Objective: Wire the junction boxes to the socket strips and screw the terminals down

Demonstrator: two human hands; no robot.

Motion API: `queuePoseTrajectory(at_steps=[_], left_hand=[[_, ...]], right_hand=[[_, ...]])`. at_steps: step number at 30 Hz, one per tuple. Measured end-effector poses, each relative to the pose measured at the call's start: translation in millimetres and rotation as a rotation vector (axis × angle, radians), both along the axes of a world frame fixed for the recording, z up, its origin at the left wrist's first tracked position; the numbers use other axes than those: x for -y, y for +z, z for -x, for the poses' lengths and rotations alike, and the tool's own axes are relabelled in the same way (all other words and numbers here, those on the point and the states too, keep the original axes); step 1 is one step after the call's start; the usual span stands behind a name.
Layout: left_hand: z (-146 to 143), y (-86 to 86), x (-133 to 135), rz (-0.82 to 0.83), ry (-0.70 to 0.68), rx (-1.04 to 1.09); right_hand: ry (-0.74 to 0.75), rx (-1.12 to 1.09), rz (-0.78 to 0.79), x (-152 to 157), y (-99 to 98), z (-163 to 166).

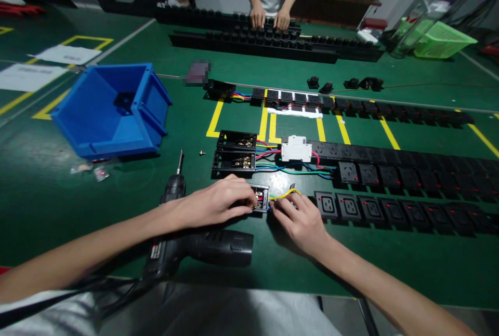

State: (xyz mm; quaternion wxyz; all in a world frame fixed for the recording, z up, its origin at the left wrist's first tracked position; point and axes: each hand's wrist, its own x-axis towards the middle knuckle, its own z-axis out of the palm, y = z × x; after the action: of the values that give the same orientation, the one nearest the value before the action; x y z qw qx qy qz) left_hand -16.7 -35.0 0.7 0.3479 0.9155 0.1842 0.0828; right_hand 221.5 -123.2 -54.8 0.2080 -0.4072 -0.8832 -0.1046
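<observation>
Head view: I see the black terminal box (265, 197) near the middle of the table's (280, 276) near edge, the left hand (220, 201) bending its fingers over one end, the right hand (302, 222) curled at the yellow wire (287, 193); whether either pinches, I can't tell.

A drill (183, 245) lies by the worktop's (93, 206) front edge, its bit (180, 162) toward the far edge. Behind it, to the left, sits a bin (146, 118) with a part (123, 102) inside. A screw (201, 153) lies just right of the bit. Farther right, socket strips (349, 206) run toward the right edge, one behind another. More strips (253, 50) lie along the far edge, left of a basket (444, 40).
</observation>
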Motion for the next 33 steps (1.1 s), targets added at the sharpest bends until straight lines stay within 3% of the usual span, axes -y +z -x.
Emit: queuePoseTrajectory(at_steps=[7,18,33], left_hand=[[0.3,-4.9,1.2,0.035,0.033,0.049],[-4.6,-4.4,-1.4,0.014,0.085,0.031],[-5.9,-0.4,-6.6,-0.020,-0.013,0.012]], right_hand=[[0.032,0.023,-0.010,-4.4,7.3,2.7],[0.108,-0.055,-0.083,-8.4,0.2,-0.8],[0.085,-0.074,-0.053,-5.8,-2.2,0.5]])
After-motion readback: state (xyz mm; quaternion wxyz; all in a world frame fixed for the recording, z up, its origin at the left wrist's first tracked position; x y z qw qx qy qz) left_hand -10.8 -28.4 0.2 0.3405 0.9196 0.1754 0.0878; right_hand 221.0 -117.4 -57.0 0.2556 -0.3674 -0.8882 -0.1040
